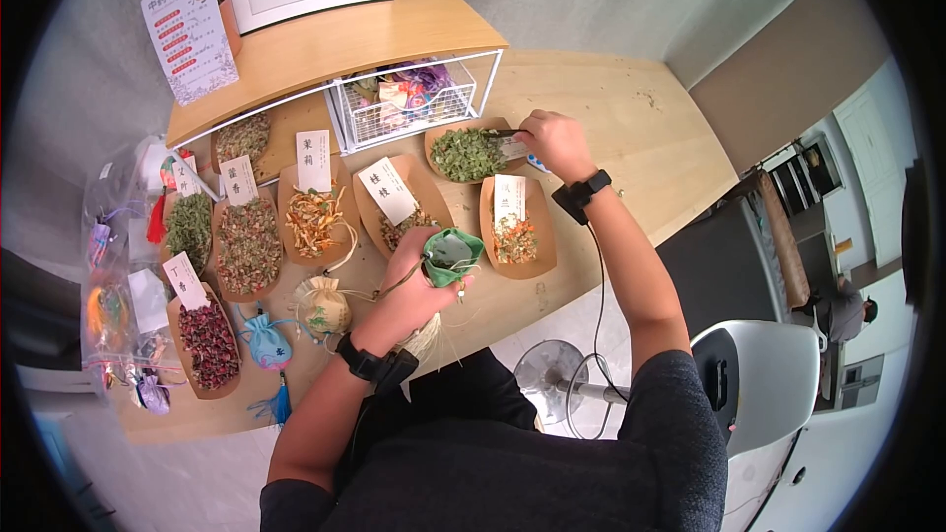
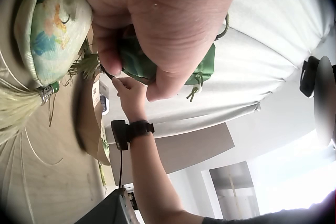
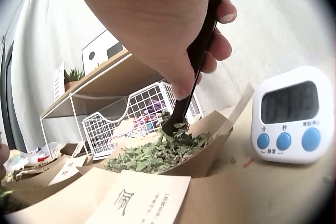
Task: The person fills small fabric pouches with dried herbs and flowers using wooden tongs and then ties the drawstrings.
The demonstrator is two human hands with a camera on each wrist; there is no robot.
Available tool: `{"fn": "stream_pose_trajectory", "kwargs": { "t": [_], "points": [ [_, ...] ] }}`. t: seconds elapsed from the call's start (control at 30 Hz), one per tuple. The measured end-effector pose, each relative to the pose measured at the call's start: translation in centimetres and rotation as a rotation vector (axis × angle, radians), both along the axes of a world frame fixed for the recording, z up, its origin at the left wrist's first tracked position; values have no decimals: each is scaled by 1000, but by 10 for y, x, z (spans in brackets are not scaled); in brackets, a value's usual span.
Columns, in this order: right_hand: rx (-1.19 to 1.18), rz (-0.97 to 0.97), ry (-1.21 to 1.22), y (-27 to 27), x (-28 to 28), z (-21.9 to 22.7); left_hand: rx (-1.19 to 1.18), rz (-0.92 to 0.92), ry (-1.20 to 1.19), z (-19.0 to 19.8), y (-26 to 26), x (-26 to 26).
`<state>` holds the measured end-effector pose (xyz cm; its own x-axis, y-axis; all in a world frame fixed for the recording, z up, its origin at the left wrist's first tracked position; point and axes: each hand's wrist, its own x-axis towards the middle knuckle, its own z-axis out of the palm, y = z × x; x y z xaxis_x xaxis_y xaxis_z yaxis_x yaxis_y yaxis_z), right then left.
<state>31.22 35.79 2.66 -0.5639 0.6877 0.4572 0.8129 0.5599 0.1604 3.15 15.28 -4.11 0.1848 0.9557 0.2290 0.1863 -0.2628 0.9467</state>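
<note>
Green pouch [image 1: 452,252]: mouth open, centre of frame; gripped by left hand [image 1: 419,281]
Black utensil [image 3: 195,50]: grasped by right hand [image 1: 559,146]; tip in green leaves [image 3: 157,153]

Head view: diffuse, fairly bright light over the surface [image 1: 601,103]; soft shadows; black fisheye rim, straight edges bowed. Left wrist: blown-out white glare well beyond the surface, detail lost. Right wrist: fingers [image 3: 220,47] slightly soft; timer [image 3: 292,116] above the surface, digits faint.
</note>
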Motion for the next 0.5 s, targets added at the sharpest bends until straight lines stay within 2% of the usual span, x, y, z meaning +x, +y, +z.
{"fn": "stream_pose_trajectory", "kwargs": {
  "t": [0.2,0.3,0.5],
  "points": [
    [8,-8,79,-3,5,6,33,35,46,25,-5,-2],
    [15,11,118,-13,1,19,60,31,83,25,-4,-3],
    [38,130,253,-61,-21,65,-13,42,66,23,-3,-1]
  ]
}}
